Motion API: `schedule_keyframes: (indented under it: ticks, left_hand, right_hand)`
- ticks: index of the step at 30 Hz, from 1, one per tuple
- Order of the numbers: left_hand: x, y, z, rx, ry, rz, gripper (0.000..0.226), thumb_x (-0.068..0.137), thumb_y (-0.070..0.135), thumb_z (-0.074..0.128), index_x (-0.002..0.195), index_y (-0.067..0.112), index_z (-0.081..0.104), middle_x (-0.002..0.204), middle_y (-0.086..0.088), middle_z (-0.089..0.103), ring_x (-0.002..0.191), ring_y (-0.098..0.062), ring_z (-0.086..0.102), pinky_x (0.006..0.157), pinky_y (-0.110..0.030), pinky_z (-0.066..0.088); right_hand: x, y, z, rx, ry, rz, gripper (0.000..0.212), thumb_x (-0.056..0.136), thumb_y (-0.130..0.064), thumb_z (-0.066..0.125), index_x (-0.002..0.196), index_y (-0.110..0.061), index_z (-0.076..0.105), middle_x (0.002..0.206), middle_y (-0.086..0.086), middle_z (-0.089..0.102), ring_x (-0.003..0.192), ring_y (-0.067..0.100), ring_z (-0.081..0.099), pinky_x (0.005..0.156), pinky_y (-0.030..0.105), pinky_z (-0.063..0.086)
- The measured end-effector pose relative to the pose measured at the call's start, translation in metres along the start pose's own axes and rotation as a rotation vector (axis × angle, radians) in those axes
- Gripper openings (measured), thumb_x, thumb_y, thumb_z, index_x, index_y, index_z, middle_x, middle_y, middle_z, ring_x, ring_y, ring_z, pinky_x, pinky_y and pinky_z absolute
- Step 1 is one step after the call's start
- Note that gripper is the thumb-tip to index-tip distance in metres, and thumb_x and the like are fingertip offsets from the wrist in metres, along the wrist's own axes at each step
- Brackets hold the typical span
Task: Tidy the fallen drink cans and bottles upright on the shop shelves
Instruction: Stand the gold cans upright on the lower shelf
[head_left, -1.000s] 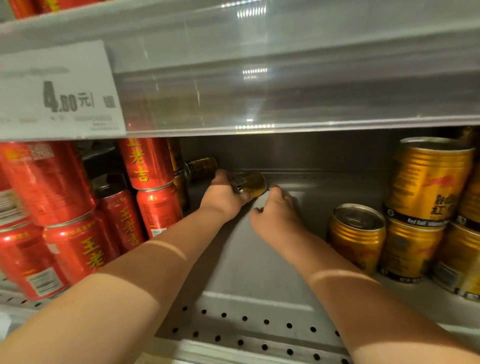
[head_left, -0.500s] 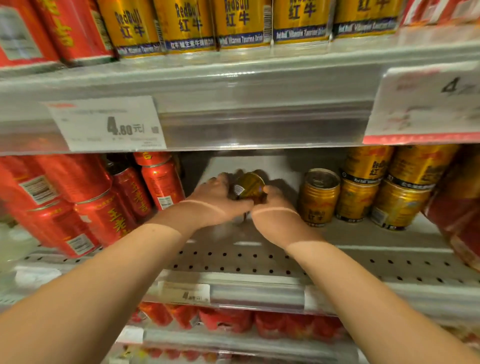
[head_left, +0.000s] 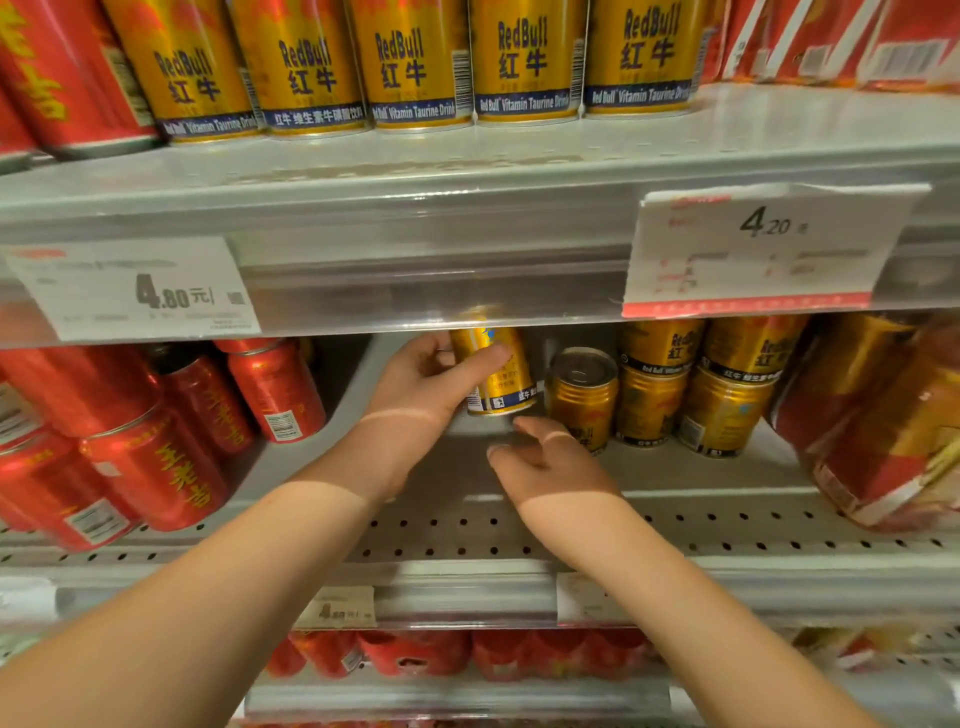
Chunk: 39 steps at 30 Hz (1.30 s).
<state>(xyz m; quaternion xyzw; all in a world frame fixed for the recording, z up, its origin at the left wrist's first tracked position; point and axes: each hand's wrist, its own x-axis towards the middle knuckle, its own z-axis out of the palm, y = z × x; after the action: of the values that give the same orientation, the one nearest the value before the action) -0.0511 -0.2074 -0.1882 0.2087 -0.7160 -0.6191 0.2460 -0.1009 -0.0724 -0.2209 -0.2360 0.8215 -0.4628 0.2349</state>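
— On the middle shelf (head_left: 467, 540), in the gap between the red stock and the gold stock: left hand (head_left: 426, 384) holds one gold Red Bull can (head_left: 498, 364). Grip is wrapped round the can, with the thumb across its front and the fingers curled at its left side.

— Orientation of that can?

— Near upright, with the top leaning slightly left. Its top end is hidden behind the price rail (head_left: 431, 280) of the shelf above. The blue band is at the bottom. Whether the base touches the shelf, I cannot tell.

— Right hand?

— Right hand (head_left: 545, 462) is just below and in front of the can and holds nothing. Grip is spread and the fingers are loose. The thumb tip is just beside the can's base; contact not resolvable.

— Neighbours?

— Just right of the held can, a single gold can (head_left: 584, 395) stands upright with its lid showing. Beyond it are stacked gold cans (head_left: 691, 384), two high. A red-and-gold multipack (head_left: 883, 415) sits at the far right. On the left are red Wanglaoji cans (head_left: 275, 389), also stacked.

— Above?

— An upright row of Red Bull cans (head_left: 415, 67) stands on the upper shelf. The rail carries a 4.80 price tag (head_left: 140, 288) at left and a 4.20 price tag (head_left: 763, 244) at right.
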Motion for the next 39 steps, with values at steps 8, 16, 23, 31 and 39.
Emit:
schedule_keyframes:
  ticks: [8, 16, 23, 31, 39]
  left_hand:
    - [-0.006, 0.015, 0.018, -0.114, 0.009, 0.161, 0.028, 0.088, 0.025, 0.076, 0.108, 0.013, 0.060, 0.104, -0.011, 0.065, 0.099, -0.022, 0.063, 0.107, -0.048, 0.048]
    - [0.007, 0.030, 0.052, -0.054, -0.267, 0.228, 0.030, 0.092, 0.007, 0.072, 0.110, 0.031, 0.067, 0.102, 0.022, 0.076, 0.100, 0.003, 0.070, 0.079, -0.008, 0.050]
    - [0.013, 0.027, 0.056, -0.045, -0.345, 0.212, 0.034, 0.097, 0.010, 0.066, 0.120, 0.034, 0.062, 0.119, 0.018, 0.072, 0.111, -0.002, 0.067, 0.089, -0.015, 0.053]
    - [0.017, 0.031, 0.064, 0.152, -0.341, 0.195, 0.036, 0.080, 0.037, 0.086, 0.093, 0.060, 0.062, 0.088, 0.047, 0.064, 0.086, 0.022, 0.061, 0.066, -0.003, 0.050]
    - [0.021, 0.016, 0.051, 0.065, -0.333, 0.184, 0.036, 0.085, 0.020, 0.081, 0.112, 0.038, 0.064, 0.108, 0.023, 0.074, 0.102, 0.001, 0.070, 0.080, -0.014, 0.054]
  right_hand:
    - [-0.014, 0.014, -0.025, -0.242, 0.061, -0.046, 0.041, 0.096, -0.039, 0.053, 0.136, -0.033, 0.048, 0.114, -0.008, 0.064, 0.105, 0.016, 0.063, 0.094, 0.035, 0.050]
    - [-0.014, 0.035, -0.038, -0.257, 0.103, -0.037, 0.036, 0.094, -0.035, 0.054, 0.129, -0.033, 0.051, 0.101, -0.010, 0.063, 0.099, 0.015, 0.062, 0.093, 0.039, 0.051]
    - [-0.009, 0.049, -0.040, -0.060, 0.167, -0.025, 0.024, 0.088, -0.019, 0.058, 0.105, -0.035, 0.053, 0.092, -0.004, 0.064, 0.091, 0.017, 0.063, 0.093, 0.044, 0.051]
    - [-0.008, 0.046, -0.040, -0.105, 0.141, -0.049, 0.025, 0.091, -0.026, 0.056, 0.114, -0.034, 0.052, 0.100, -0.008, 0.062, 0.095, 0.015, 0.062, 0.091, 0.043, 0.052]
    - [-0.010, 0.043, -0.032, -0.062, 0.162, -0.137, 0.021, 0.092, -0.022, 0.056, 0.106, -0.037, 0.053, 0.102, -0.007, 0.064, 0.091, 0.014, 0.062, 0.086, 0.037, 0.052]
